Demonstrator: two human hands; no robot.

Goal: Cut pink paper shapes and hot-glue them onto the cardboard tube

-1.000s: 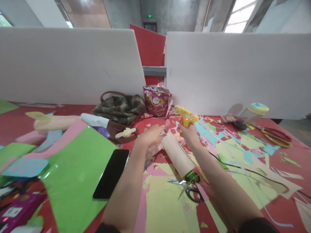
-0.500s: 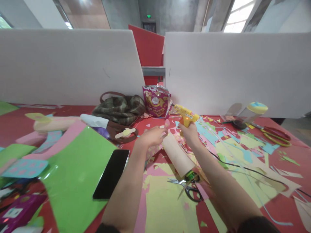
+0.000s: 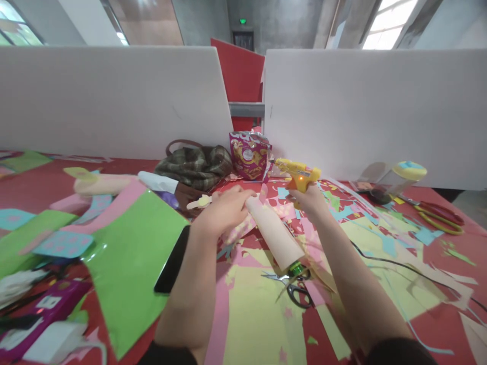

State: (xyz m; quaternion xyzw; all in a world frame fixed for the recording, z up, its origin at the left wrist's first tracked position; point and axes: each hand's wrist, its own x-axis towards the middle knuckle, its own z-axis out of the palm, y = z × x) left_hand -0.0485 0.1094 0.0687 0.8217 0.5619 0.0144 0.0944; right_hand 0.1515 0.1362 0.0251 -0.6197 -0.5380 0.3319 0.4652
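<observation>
A yellow hot glue gun (image 3: 299, 175) is gripped by its handle in my right hand (image 3: 312, 198), nozzle pointing left and a small orange light glowing on its body. My left hand (image 3: 224, 210) is closed on the far end of a bottle wrapped in cream paper (image 3: 274, 235). Its green end (image 3: 296, 268) faces me, with tan strips beside it. A small pink paper piece (image 3: 263, 192) stands up at the wrapped bottle's far end, near my left fingertips. Black-handled scissors (image 3: 299, 295) lie just below the green end.
Paper scraps cover the red table. At left lie a green sheet (image 3: 129, 263), a black phone (image 3: 173, 263) and a purple power strip (image 3: 57, 309). A plaid bag (image 3: 194, 167) and a snack pouch (image 3: 249, 157) stand behind. Right are a clear jar (image 3: 399, 177) and red-yellow scissors (image 3: 441, 215).
The view has shifted slightly left. My left hand has moved left and closer to me at the wrapped bottle's far end. The glue gun in my right hand has moved slightly away from the bottle.
</observation>
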